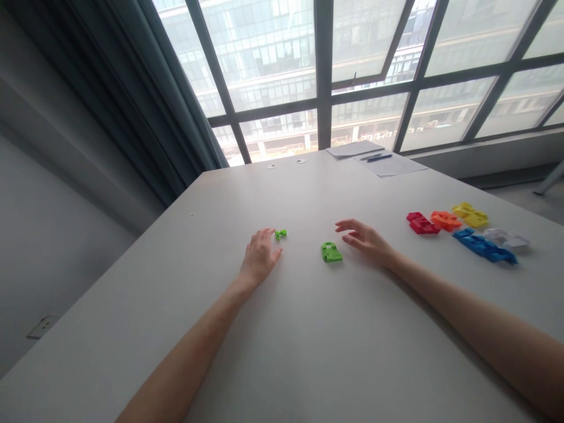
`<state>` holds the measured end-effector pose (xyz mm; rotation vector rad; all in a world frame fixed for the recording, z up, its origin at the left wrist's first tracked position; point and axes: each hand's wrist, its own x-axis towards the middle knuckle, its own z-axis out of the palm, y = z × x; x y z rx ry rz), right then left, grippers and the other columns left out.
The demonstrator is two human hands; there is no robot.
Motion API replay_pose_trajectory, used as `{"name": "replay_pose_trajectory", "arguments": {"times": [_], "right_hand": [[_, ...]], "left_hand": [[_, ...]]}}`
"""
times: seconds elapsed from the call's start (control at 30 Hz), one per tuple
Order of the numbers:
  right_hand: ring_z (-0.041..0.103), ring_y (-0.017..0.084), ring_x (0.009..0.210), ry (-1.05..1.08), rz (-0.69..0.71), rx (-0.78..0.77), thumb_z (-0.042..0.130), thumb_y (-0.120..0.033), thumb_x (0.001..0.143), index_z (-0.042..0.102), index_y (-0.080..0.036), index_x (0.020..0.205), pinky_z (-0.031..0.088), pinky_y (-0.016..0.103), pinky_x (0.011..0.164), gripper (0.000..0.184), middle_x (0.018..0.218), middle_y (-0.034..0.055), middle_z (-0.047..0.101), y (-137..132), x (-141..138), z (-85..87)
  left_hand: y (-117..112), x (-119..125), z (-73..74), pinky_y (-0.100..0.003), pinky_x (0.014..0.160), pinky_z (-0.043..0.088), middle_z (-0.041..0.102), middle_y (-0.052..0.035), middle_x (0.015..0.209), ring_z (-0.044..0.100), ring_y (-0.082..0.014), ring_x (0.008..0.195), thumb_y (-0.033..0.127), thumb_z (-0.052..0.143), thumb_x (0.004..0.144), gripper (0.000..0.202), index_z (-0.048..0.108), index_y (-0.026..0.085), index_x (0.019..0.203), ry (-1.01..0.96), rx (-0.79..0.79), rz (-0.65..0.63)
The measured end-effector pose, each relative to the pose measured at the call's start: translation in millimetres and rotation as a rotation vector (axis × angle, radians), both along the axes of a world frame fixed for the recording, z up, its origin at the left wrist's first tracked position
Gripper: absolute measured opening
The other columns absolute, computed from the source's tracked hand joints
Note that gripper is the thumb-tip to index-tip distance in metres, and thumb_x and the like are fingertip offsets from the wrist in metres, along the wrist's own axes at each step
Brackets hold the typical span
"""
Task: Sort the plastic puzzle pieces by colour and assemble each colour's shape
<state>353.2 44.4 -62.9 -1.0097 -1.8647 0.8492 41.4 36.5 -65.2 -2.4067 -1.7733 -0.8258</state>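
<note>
My left hand (259,255) lies flat on the white table (282,341), fingers stretched out, its fingertips just short of a small green plastic piece (281,234). My right hand (365,239) hovers low over the table with fingers spread and slightly curled, holding nothing. A larger green plastic piece (331,252) lies just left of its fingertips, between the two hands.
Red (422,223), orange (446,220), yellow (470,215), blue (483,245) and white (506,238) plastic pieces lie grouped at the right. Papers (390,164) with a pen (379,157) rest at the far edge by the window. A curtain (145,100) hangs at left.
</note>
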Motion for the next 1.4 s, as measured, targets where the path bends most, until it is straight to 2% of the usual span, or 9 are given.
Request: {"name": "replay_pose_trajectory", "arguments": {"times": [0.13, 0.23, 0.33, 0.47, 0.67, 0.87, 1.03, 1.23, 1.4], "right_hand": [[0.061, 0.026, 0.110, 0.012, 0.006, -0.007, 0.056, -0.047, 0.086, 0.057, -0.024, 0.117, 0.049, 0.045, 0.093, 0.039, 0.112, 0.0095, 0.067, 1, 2, -1.3], [0.062, 0.025, 0.108, 0.036, 0.004, -0.012, 0.056, -0.046, 0.086, 0.057, -0.023, 0.116, 0.049, 0.044, 0.092, 0.038, 0.112, 0.0099, 0.066, 2, 3, -2.2], [0.063, 0.025, 0.107, 0.030, 0.003, -0.012, 0.056, -0.046, 0.086, 0.057, -0.022, 0.116, 0.050, 0.043, 0.091, 0.038, 0.112, 0.0105, 0.066, 3, 3, -1.6], [0.064, 0.025, 0.104, -0.037, -0.006, 0.032, 0.055, -0.045, 0.086, 0.058, -0.023, 0.115, 0.050, 0.045, 0.090, 0.037, 0.110, 0.0093, 0.068, -1, 0, 1.5], [0.061, 0.026, 0.105, -0.273, -0.036, 0.340, 0.055, -0.037, 0.088, 0.060, -0.027, 0.108, 0.044, 0.048, 0.094, 0.023, 0.108, 0.0073, 0.069, -13, -8, 5.9], [0.061, 0.024, 0.102, -0.367, 0.013, 0.527, 0.058, -0.036, 0.089, 0.058, -0.026, 0.111, 0.040, 0.043, 0.094, 0.024, 0.107, 0.0076, 0.068, -21, -16, 8.6], [0.063, 0.022, 0.096, -0.388, 0.099, 0.548, 0.057, -0.038, 0.090, 0.061, -0.028, 0.105, 0.039, 0.041, 0.092, 0.018, 0.098, 0.0043, 0.071, -22, -18, 10.8], [0.063, 0.021, 0.089, -0.406, 0.062, 0.582, 0.055, -0.038, 0.092, 0.065, -0.027, 0.098, 0.038, 0.040, 0.089, 0.016, 0.090, 0.0033, 0.071, -24, -18, 12.2], [0.062, 0.019, 0.087, -0.367, -0.004, 0.624, 0.057, -0.035, 0.091, 0.063, -0.025, 0.096, 0.038, 0.037, 0.086, 0.013, 0.091, 0.0029, 0.071, -24, -17, 10.8]], "left_hand": [[28, -1, -4.6, -0.048, 0.094, 0.047, 0.059, -0.0139, 0.122, 0.055, -0.0307, 0.115, 0.027, 0.069, 0.079, 0.047, 0.052, 0.017, 0.121, -0.059, -0.014, 0.090], [33, 7, -6.6, -0.047, 0.091, 0.049, 0.065, -0.0106, 0.109, 0.058, -0.0291, 0.105, 0.025, 0.067, 0.081, 0.029, 0.060, 0.019, 0.109, -0.053, 0.041, 0.089], [29, 10, -6.0, -0.046, 0.091, 0.048, 0.066, -0.0096, 0.101, 0.058, -0.0280, 0.103, 0.021, 0.065, 0.083, 0.018, 0.063, 0.018, 0.100, -0.040, 0.077, 0.044], [23, 10, -2.6, -0.043, 0.089, 0.050, 0.066, -0.0089, 0.096, 0.060, -0.0251, 0.098, 0.024, 0.066, 0.085, 0.019, 0.062, 0.016, 0.102, -0.146, 0.113, -0.034], [0, 45, 1.3, -0.034, 0.076, 0.055, 0.065, -0.0042, 0.093, 0.064, -0.0161, 0.080, 0.040, 0.062, 0.088, 0.031, 0.053, 0.019, 0.110, -0.388, 0.090, -0.280], [-19, 65, 4.9, -0.034, 0.077, 0.053, 0.063, -0.0048, 0.096, 0.063, -0.0176, 0.086, 0.047, 0.058, 0.088, 0.033, 0.048, 0.020, 0.106, -0.248, 0.095, -0.469], [-22, 65, 7.0, -0.032, 0.077, 0.053, 0.065, -0.0034, 0.094, 0.063, -0.0160, 0.083, 0.050, 0.060, 0.085, 0.035, 0.049, 0.021, 0.101, -0.361, 0.006, -0.541], [-22, 72, 6.1, -0.031, 0.077, 0.054, 0.066, -0.0023, 0.090, 0.065, -0.0157, 0.082, 0.047, 0.063, 0.085, 0.032, 0.052, 0.020, 0.100, -0.528, -0.121, -0.566], [-19, 73, 4.2, -0.031, 0.077, 0.053, 0.067, -0.0039, 0.092, 0.065, -0.0155, 0.082, 0.044, 0.059, 0.089, 0.028, 0.055, 0.019, 0.100, -0.515, -0.051, -0.570]]}}
